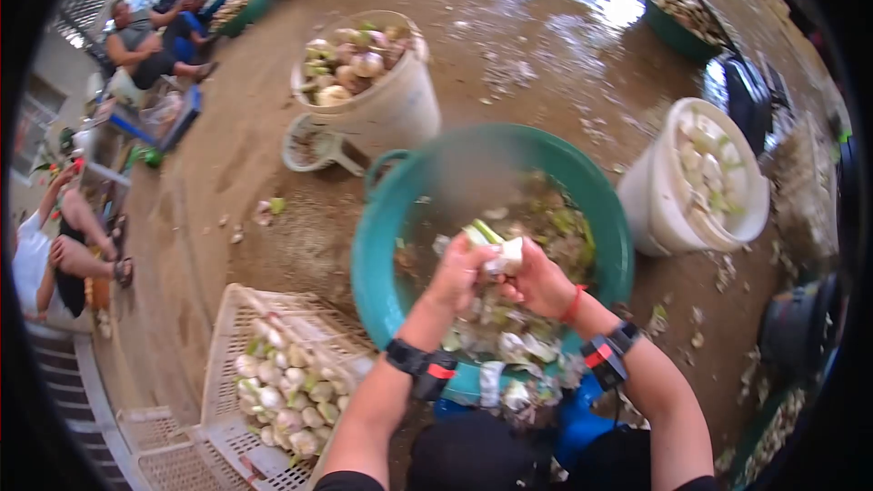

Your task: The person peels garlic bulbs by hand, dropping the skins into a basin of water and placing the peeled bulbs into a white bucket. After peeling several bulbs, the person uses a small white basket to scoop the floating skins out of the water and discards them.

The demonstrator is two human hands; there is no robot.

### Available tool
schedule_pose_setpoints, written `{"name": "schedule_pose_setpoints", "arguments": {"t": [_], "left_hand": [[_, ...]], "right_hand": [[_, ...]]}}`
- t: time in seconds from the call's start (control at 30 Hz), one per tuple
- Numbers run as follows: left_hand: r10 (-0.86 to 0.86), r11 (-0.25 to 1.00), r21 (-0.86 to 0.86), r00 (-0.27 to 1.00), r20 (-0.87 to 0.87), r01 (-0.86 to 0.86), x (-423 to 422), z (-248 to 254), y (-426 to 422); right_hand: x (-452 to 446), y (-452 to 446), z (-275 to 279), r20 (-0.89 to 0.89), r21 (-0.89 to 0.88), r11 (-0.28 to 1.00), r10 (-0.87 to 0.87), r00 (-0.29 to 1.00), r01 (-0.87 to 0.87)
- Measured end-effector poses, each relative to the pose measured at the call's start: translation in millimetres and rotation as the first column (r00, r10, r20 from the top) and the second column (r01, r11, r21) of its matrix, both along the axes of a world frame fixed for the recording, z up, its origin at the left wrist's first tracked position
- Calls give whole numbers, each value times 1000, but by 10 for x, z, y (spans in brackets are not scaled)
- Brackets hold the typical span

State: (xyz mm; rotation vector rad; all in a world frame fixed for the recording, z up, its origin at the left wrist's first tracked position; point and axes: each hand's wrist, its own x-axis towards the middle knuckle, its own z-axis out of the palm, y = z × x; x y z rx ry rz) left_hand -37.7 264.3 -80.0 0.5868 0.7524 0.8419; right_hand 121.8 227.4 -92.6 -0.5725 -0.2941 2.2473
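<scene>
A white garlic bulb (506,257) with a short green stem is held between my two hands over a big green tub (366,264). My left hand (457,275) is closed around its stem side. On the other side, my right hand (544,284) has its fingers curled on the bulb. Below the hands, the tub holds loose peelings and leafy scraps (491,316). More white pieces (523,350) lie at its near rim. Part of the bulb is covered by my fingers.
Left of the tub stands a plastic crate (227,327) of trimmed bulbs (289,391). Behind are a white bucket (386,118) of untrimmed bulbs and a scoop-like strainer (305,147). Another bucket (650,195) stands right. Two people (145,41) sit at left. Peelings litter the wet floor.
</scene>
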Motion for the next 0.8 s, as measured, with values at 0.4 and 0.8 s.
{"name": "schedule_pose_setpoints", "arguments": {"t": [0.4,0.8], "left_hand": [[139,975,-196,977,162,-107,18,19,-24],[-118,975,133,922,-370,178,113,-251,-168]], "right_hand": [[141,35,255,421,267,963,-148,895,34],[334,180,291,242,227,903,-416,877,366]]}}
